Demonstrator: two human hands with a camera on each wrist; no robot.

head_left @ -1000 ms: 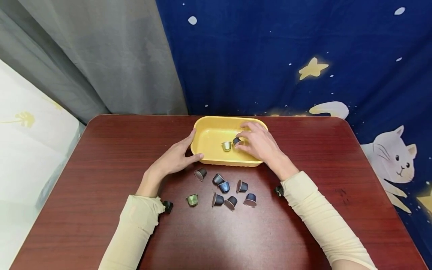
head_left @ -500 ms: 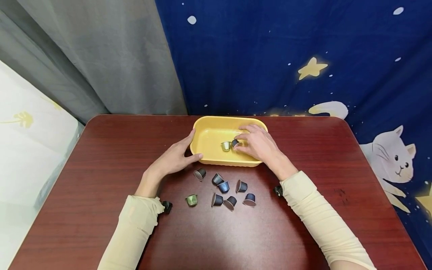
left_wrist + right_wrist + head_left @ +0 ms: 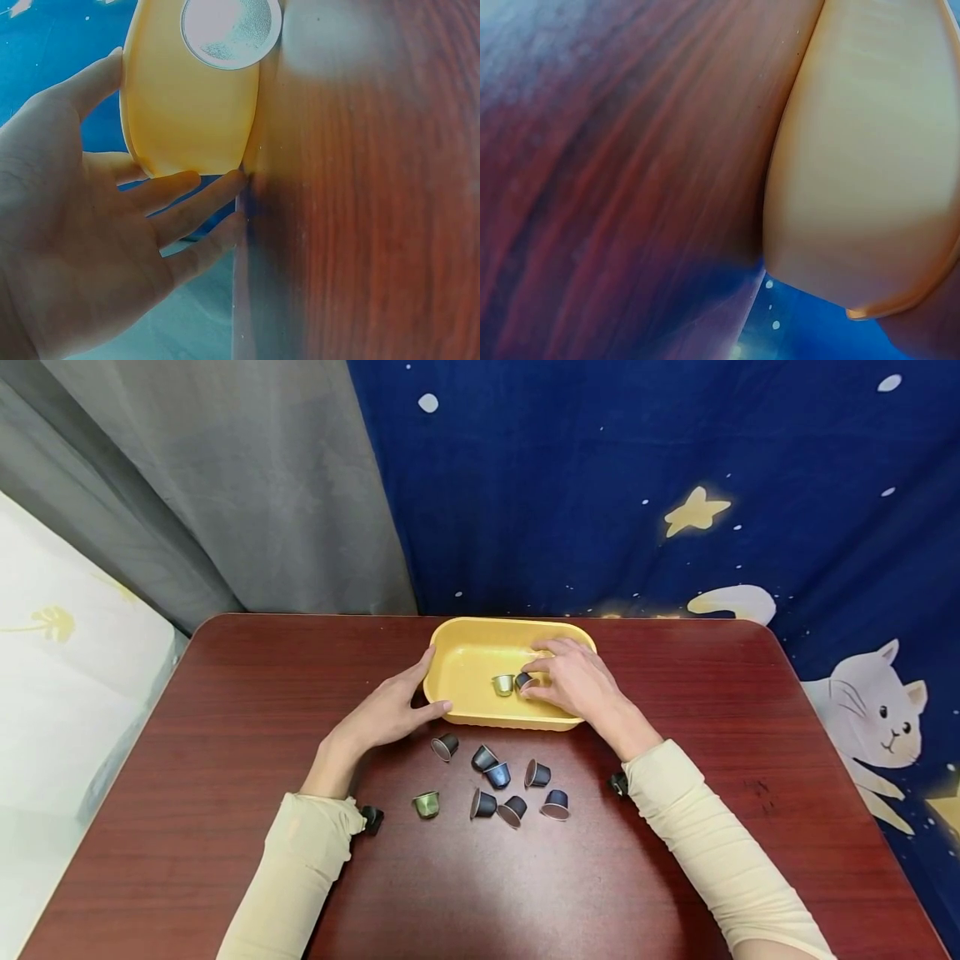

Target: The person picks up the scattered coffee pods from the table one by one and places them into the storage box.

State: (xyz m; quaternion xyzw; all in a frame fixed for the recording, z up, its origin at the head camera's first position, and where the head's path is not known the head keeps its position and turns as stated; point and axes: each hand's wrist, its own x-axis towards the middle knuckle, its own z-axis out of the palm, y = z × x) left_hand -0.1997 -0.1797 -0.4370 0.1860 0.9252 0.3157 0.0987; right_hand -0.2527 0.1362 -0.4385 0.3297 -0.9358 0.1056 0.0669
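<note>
A yellow plastic basin (image 3: 465, 689) stands near the table's back edge. My left hand (image 3: 386, 710) rests against its left end, thumb at the front rim and the other fingers extended along the end wall. Reaching in from the right, my right hand (image 3: 577, 681) pinches a dark coffee capsule (image 3: 523, 682) between thumb and fingertips, low inside the basin. Right beside it lies a gold-green capsule (image 3: 503, 685). The right wrist view has only the basin's outer wall (image 3: 862, 165), with the fingers hidden.
Several dark capsules lie in front of the basin, among them a blue one (image 3: 498, 775) and a brown-black one (image 3: 446, 747). A green capsule (image 3: 427, 805) sits farther left. Curtains (image 3: 562, 485) hang just behind the dark red table (image 3: 247, 693).
My right hand has moved the dark capsule slightly left and down, closer to the gold-green one. The left hand and the basin stay in place.
</note>
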